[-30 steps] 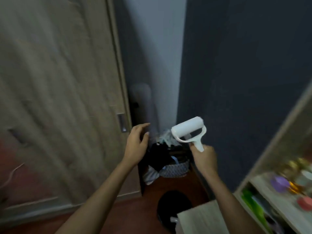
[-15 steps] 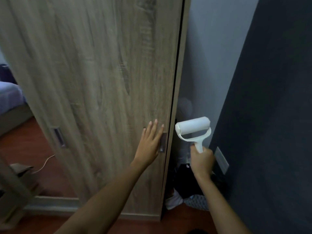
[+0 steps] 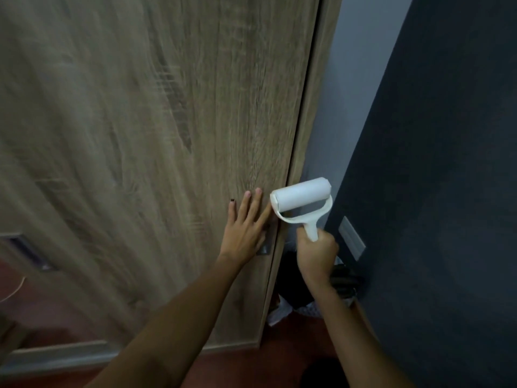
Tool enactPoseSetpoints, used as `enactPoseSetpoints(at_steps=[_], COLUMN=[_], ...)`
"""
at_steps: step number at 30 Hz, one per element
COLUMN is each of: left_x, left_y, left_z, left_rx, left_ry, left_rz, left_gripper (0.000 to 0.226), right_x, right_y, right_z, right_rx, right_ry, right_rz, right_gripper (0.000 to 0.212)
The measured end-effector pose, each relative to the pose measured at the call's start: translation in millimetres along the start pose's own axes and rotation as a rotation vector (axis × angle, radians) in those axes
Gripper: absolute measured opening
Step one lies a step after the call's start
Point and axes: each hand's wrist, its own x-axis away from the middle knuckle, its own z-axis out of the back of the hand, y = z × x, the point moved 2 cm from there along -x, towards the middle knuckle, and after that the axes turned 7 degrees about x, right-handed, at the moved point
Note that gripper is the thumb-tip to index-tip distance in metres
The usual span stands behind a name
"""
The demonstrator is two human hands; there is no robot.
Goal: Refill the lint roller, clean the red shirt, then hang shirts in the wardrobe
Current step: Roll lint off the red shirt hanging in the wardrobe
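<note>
Two hands are up at the wardrobe door (image 3: 156, 152). Left hand (image 3: 244, 229) lies flat on the wood beside a recessed handle (image 3: 265, 246), fingers straight. Right hand (image 3: 316, 252) grips the lint roller (image 3: 300, 200) upright, just right of the door's edge.

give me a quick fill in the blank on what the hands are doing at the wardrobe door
1. The right hand grips the handle of the white ____.
2. The left hand lies flat with straight fingers on the wooden ____.
3. The lint roller is held with its roll pointing ____, above the fist.

Missing words: lint roller; wardrobe door; up
</note>
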Motion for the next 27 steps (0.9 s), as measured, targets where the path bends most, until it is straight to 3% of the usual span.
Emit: enactPoseSetpoints(at_steps=[6,11,15,21,27], left_x=[0.5,3.3,11.3,35.5,66.2], left_y=[-5.1,-0.8,-15.9,-49.8,-88.6], left_z=[-11.8,-20.0,-18.8,-8.4,9.3], left_rx=[-0.011,-0.013,-0.051,-0.100,-0.155], left_ry=[0.071,0.078,0.088,0.131,0.116], left_rz=[0.020,0.106,0.111,0.155,0.329], left_gripper=[0.103,0.109,0.098,0.104,0.101], right_x=[-11.4,-24.4,-34.5,-30.3,-19.1], right_y=[-4.6,-13.8,-23.1,-36.9,-48.3], right_z=[-10.6,-9.2,-10.5,-23.2,-41.9], right_rx=[-0.036,-0.111,-0.160,-0.269,-0.262], right_ry=[0.025,0.054,0.019,-0.039,-0.159], right_rz=[0.087,0.170,0.198,0.210,0.274], right_gripper=[0.046,0.039,0.045,0.043,0.042])
